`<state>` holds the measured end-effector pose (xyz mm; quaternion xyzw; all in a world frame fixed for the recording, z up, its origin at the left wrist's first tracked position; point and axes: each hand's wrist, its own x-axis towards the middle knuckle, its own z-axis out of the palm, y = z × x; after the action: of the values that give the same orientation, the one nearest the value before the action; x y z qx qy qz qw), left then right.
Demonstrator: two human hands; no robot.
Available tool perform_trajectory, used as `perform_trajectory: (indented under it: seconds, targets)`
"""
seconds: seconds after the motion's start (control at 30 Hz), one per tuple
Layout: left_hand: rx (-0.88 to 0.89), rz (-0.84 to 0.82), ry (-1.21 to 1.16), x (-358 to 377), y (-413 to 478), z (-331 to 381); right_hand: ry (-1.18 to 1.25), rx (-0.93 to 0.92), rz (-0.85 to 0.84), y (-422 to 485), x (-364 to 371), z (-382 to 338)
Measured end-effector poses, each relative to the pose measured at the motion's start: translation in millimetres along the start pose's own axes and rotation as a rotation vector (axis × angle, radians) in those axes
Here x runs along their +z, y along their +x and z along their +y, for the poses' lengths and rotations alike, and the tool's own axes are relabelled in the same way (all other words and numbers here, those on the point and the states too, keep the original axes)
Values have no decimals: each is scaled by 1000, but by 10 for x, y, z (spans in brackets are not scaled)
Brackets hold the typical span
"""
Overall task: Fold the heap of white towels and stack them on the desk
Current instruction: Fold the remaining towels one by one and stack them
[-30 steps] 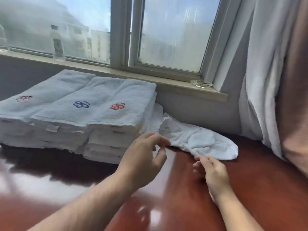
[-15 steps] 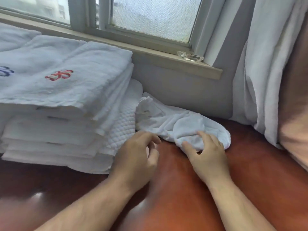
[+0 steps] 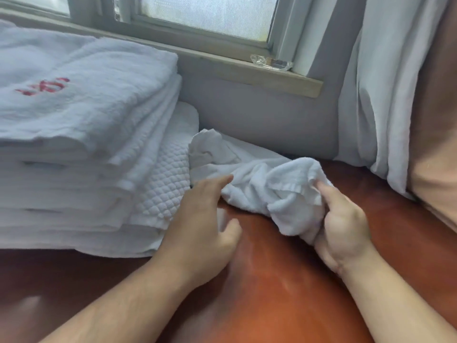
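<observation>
- Over by the wall, under the window sill, I've got the crumpled towel lying in a loose bunch on the red-brown desk.
- The right hand grips the near right end of that towel, thumb pushed into the cloth and fingers curled round a wad of it.
- The left hand holds nothing: its fingers are relaxed and half spread, and the forefinger tip just touches the towel's near edge.
- To the left on my feed sits the stack of folded towels, the top one marked with red embroidery.
- A quilted towel pokes out of the stack's right side and touches the crumpled one.
- Far right, a pale curtain hangs down, and a clear wrapper lies on the sill.
</observation>
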<state>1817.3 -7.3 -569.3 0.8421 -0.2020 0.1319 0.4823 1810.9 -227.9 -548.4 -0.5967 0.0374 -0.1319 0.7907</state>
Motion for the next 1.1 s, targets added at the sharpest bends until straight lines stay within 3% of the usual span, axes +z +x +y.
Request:
perform_trajectory:
  seconds: [0.1, 0.27, 0.3, 0.33, 0.43, 0.47, 0.5, 0.57, 0.63, 0.73, 0.9, 1.0, 1.03, 1.1]
  targets:
    - [38, -152, 189, 31, -32, -3, 191, 206, -374, -80, -110, -202]
    - [3, -184, 399, 73, -4, 0, 387, 296, -535, -151, -192, -323]
    - [24, -189, 451, 77, 9, 8, 345, 281, -538, -141, -152, -310]
    - [58, -194, 526, 76, 26, 18, 177, 230, -428, -117, -136, -277]
    - [141, -213, 600, 36, 43, 28, -672, -147, 223, -78, -110, -155]
    - [175, -219, 569, 25, 35, 26, -819, -240, 278, -71, -92, -138]
    - [204, -247, 527, 14, 24, 29, -905, -244, 224, -52, -90, -119]
    - [206, -329, 451, -4, 6, 61, -922, -48, 17, -39, -74, -93]
    - [198, -307, 493, -14, 14, 126, -1018, 78, -88, -23, -70, -88]
    - [179, -229, 600, -34, -4, 214, -1291, 75, -113, -56, 20, -170]
    - [79, -266, 706, -28, -44, 267, -1453, 258, -147, -175, 83, -367]
    - [158, -306, 714, -17, -47, 259, -1596, 38, -130, -231, 27, -391]
    - [171, -334, 713, -26, -50, 265, -1525, -75, -178, -239, 19, -361]
    - [193, -383, 751, -49, -56, 294, -1265, -80, -305, -258, 44, -305]
